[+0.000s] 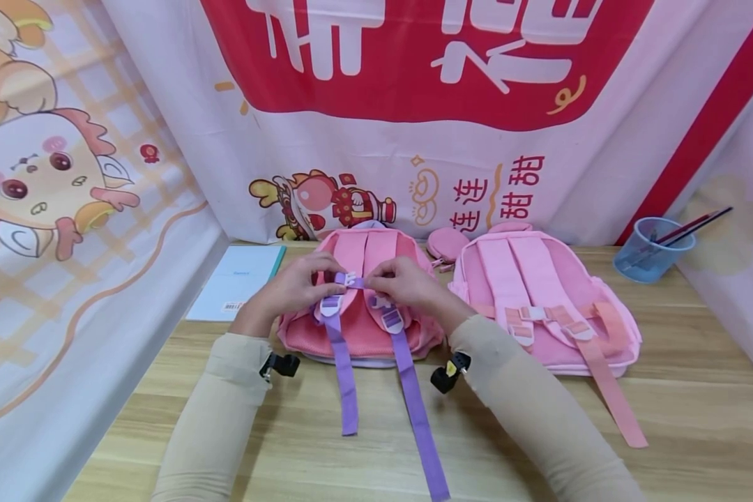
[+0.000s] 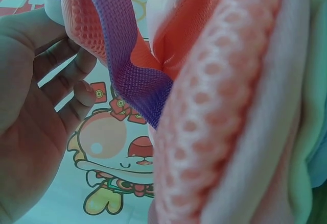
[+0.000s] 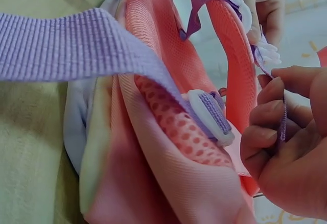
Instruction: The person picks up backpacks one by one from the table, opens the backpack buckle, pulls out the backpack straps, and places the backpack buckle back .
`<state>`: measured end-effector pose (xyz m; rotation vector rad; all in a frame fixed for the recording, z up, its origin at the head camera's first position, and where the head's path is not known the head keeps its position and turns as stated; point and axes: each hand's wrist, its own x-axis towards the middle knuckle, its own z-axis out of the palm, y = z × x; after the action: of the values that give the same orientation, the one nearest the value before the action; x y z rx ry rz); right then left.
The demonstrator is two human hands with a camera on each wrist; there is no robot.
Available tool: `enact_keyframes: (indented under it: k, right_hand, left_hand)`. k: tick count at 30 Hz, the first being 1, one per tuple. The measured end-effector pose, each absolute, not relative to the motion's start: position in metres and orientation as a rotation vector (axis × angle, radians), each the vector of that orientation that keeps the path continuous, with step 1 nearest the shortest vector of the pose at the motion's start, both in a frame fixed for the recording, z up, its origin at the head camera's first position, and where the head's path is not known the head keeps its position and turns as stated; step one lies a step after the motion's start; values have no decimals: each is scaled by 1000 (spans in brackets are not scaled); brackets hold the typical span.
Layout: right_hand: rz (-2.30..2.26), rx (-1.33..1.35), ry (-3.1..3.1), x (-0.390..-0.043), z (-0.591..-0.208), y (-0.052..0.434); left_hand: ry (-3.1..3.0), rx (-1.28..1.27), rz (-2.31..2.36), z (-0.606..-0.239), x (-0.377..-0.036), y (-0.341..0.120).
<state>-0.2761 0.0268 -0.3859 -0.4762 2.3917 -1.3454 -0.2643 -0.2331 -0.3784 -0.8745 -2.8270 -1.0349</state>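
Note:
A pink backpack (image 1: 360,341) with purple webbing lies with its shoulder straps facing up. Across those straps runs a purple chest strap (image 1: 359,282) with a white clip (image 1: 350,279). My left hand (image 1: 298,282) pinches the chest strap at the clip's left end; in the left wrist view its fingertips are hidden behind a padded strap (image 2: 84,20). The right hand (image 1: 408,282) pinches the webbing right of the clip between thumb and fingers, and a purple piece runs through its palm in the right wrist view. White adjusters (image 1: 392,319) and long purple tails (image 1: 417,418) hang toward me.
To the right lies a second, lighter pink backpack (image 1: 498,279) with peach webbing. A round pink pouch (image 1: 447,244) sits between the bags. A notebook (image 1: 232,279) lies at left, and a blue cup (image 1: 649,254) with pens stands far right. Printed cloth (image 1: 389,139) hangs behind the table.

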Motion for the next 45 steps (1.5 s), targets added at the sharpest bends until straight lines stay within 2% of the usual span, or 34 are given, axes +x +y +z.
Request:
enact_keyframes:
  k: [27,35,45]
  right_hand:
    - [-1539,-385,2170,-274,-389,14]
    - [-1419,-416,2296,-273,-386,11]
    - [-1508,-360,2269,-272,-389,8]
  left_hand:
    - [-2849,-887,-1030,-380,-267,-232]
    - [-2915,-838,-953,-377,-263,-230]
    - [-2932,-803,-978,-380,-265,-231]
